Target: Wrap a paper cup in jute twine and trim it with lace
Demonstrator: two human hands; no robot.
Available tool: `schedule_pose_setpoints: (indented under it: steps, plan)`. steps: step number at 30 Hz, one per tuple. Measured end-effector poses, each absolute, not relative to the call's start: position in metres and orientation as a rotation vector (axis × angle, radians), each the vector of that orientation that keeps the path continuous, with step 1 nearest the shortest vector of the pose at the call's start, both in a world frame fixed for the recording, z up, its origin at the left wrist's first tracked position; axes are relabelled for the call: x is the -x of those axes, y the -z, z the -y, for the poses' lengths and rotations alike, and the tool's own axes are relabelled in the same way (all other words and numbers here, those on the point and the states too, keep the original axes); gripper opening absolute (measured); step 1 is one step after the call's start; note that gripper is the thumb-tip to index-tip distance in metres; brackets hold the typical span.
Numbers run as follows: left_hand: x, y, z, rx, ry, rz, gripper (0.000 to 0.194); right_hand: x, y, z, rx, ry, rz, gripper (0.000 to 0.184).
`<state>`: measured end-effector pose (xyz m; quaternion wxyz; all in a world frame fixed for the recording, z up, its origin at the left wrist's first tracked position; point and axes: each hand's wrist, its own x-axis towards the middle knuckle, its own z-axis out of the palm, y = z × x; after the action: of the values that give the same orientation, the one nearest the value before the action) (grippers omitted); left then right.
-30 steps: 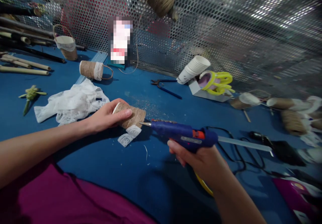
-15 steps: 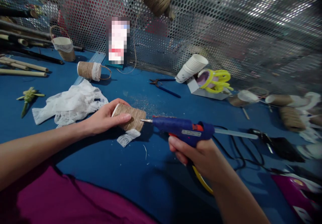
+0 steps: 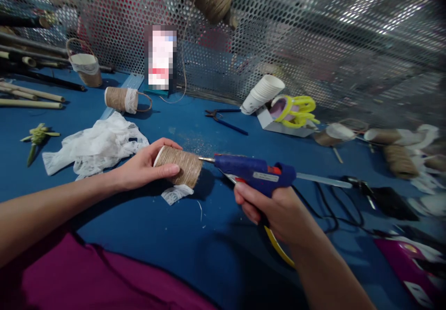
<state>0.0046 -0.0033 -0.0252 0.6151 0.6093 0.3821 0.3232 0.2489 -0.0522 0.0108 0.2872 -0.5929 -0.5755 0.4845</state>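
My left hand (image 3: 149,163) is closed around a twine-wrapped paper cup (image 3: 184,163), which lies tilted with its white rim to the left. A strip of white lace (image 3: 176,193) hangs at the cup's lower side, close to the table. In my right hand (image 3: 266,203) is a blue glue gun (image 3: 256,173), with a finger at its red trigger. The gun's metal nozzle points left at the cup's right end; whether they touch I cannot tell. A clear glue stick (image 3: 325,180) sticks out of the gun's back. Scissors with a yellow-edged handle (image 3: 278,247) show partly behind my right hand.
White lace (image 3: 101,142) lies heaped to the left. Behind stand a lace-trimmed basket (image 3: 85,68), a similar basket on its side (image 3: 123,99), pliers (image 3: 226,121) and stacked paper cups (image 3: 263,94). A black cord (image 3: 325,210) runs at right. A perforated metal panel (image 3: 296,49) closes the back.
The cup has turned slightly in my left hand. The glue gun's nozzle has shifted up and off the cup's side to its right end. The view has moved a little.
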Motion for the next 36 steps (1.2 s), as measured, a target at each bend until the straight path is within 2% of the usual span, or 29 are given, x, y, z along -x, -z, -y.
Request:
schedule_pose_setpoints:
  steps: [7,13,18,25,36]
  plan:
    - [-0.004,0.026,0.004,-1.417,-0.756,-0.871,0.044,-0.251,-0.013,0.056,1.553,-1.369,1.642,0.028]
    - [-0.003,0.027,0.004,-1.431,-0.767,-0.851,0.044,-0.248,-0.013,0.052,1.604,-1.224,1.521,0.028]
    - [-0.003,0.027,0.004,-1.421,-0.755,-0.836,0.044,-0.250,-0.018,0.057,1.628,-1.225,1.684,0.031]
    - [-0.003,0.028,0.003,-1.446,-0.786,-0.865,0.044,-0.258,-0.014,0.059,1.576,-1.006,1.833,0.033]
    - [-0.003,0.029,0.003,-1.429,-0.803,-0.845,0.043,-0.262,-0.010,0.061,1.679,-0.992,1.820,0.039]
